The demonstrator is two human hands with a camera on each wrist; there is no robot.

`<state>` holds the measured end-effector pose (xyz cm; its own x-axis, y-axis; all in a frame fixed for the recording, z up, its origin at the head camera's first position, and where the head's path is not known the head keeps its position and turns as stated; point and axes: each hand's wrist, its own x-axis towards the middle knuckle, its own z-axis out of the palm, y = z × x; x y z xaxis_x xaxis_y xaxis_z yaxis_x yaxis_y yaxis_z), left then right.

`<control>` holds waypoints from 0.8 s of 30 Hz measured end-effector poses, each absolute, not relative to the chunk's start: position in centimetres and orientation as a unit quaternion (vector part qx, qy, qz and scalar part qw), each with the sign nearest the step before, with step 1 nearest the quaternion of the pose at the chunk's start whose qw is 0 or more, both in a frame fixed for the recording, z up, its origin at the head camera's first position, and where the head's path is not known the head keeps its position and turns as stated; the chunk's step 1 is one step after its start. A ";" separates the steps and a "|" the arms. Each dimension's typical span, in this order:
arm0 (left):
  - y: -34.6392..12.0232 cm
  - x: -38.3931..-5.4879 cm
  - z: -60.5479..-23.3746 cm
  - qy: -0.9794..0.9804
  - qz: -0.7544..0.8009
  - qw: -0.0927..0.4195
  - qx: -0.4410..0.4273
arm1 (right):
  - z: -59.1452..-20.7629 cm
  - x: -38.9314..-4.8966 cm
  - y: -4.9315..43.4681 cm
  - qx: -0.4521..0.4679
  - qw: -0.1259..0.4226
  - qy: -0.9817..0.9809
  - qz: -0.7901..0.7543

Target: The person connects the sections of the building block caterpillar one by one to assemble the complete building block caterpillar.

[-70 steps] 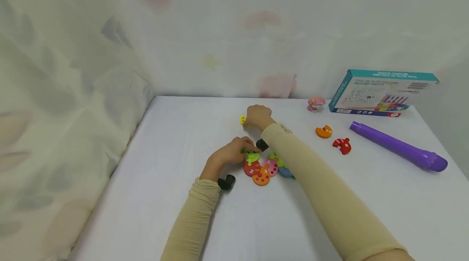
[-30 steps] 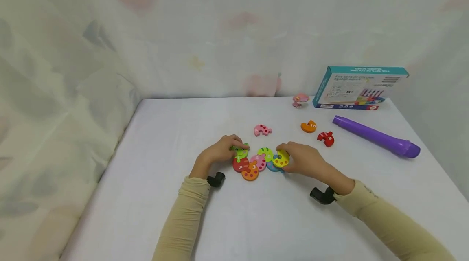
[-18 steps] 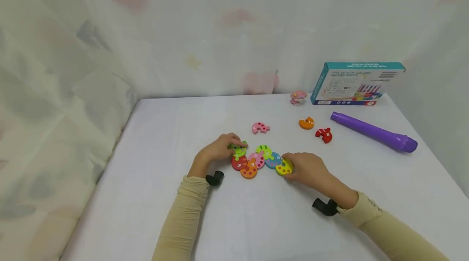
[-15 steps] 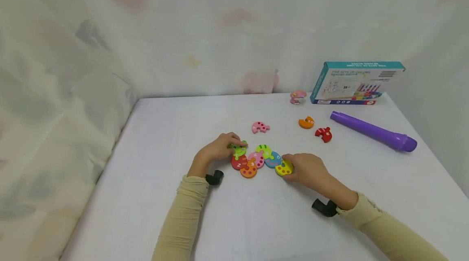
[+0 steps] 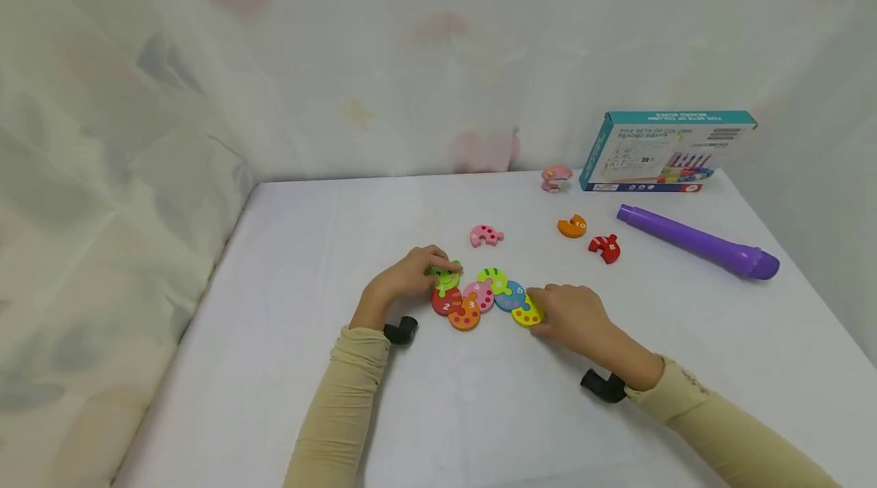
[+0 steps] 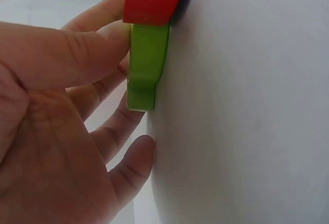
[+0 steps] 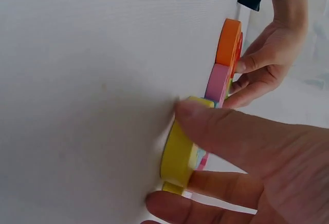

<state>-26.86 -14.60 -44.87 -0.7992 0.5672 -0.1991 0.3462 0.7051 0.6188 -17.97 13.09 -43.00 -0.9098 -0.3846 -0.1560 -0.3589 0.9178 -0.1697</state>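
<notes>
The right hand (image 5: 572, 317) is pinching the thick, glossy yellow dotted crescent piece (image 5: 526, 314) between thumb and fingers. A second ago it was overlapping the flat blue dotted piece numbered 6 (image 5: 510, 297); now it is lying beside it, touching, just left of the grip. The curving row of joined pieces (image 5: 481, 295) is thus apparently gaining its seventh segment. At the end away from that grip, the left hand (image 5: 406, 275) is pinching the smiling green face piece (image 5: 448, 280). Beyond the right grip, the pink dotted arc (image 5: 485, 235), orange arc numbered 10 (image 5: 572, 228) and red striped arc (image 5: 606, 248) are remaining unjoined.
</notes>
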 end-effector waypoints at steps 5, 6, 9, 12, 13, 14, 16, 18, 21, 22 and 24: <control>-14.5 -27.0 -44.9 0.903 0.288 0.188 0.258 | -41.9 -18.9 14.0 -0.173 0.079 0.979 -0.076; -14.5 -27.0 -44.9 0.903 0.288 0.188 0.258 | -41.7 -19.2 14.2 -0.170 0.076 0.979 -0.081; -14.7 -26.9 -44.9 0.903 0.287 0.191 0.256 | -41.2 -20.4 15.0 -0.160 0.074 0.980 -0.094; -14.6 -26.9 -44.9 0.903 0.289 0.192 0.255 | -41.1 -21.7 16.1 -0.141 0.065 0.982 -0.105; -14.7 -26.9 -44.9 0.903 0.290 0.189 0.255 | -41.1 -22.2 16.6 -0.136 0.059 0.984 -0.103; -14.8 -26.9 -45.0 0.903 0.292 0.188 0.255 | -41.1 -22.7 17.1 -0.131 0.052 0.985 -0.102; -14.8 -26.9 -44.9 0.901 0.297 0.185 0.256 | -41.2 -23.6 18.3 -0.130 0.035 0.987 -0.085; -14.8 -26.9 -45.0 0.899 0.301 0.184 0.259 | -41.3 -24.2 19.8 -0.138 0.032 0.988 -0.066; -14.7 -26.8 -45.0 0.898 0.303 0.187 0.260 | -41.6 -24.8 21.8 -0.161 0.055 0.983 -0.063; -14.7 -26.8 -45.0 0.898 0.302 0.188 0.259 | -41.6 -24.8 22.4 -0.167 0.070 0.981 -0.068; -14.7 -26.8 -44.9 0.899 0.302 0.187 0.257 | -41.9 -25.0 23.3 -0.176 0.095 0.976 -0.089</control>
<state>-26.77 -14.73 -44.90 -0.7987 0.5741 -0.1803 0.3485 0.6856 0.6391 -25.01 23.28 -41.87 -0.9201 -0.3601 -0.1542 -0.3261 0.9222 -0.2078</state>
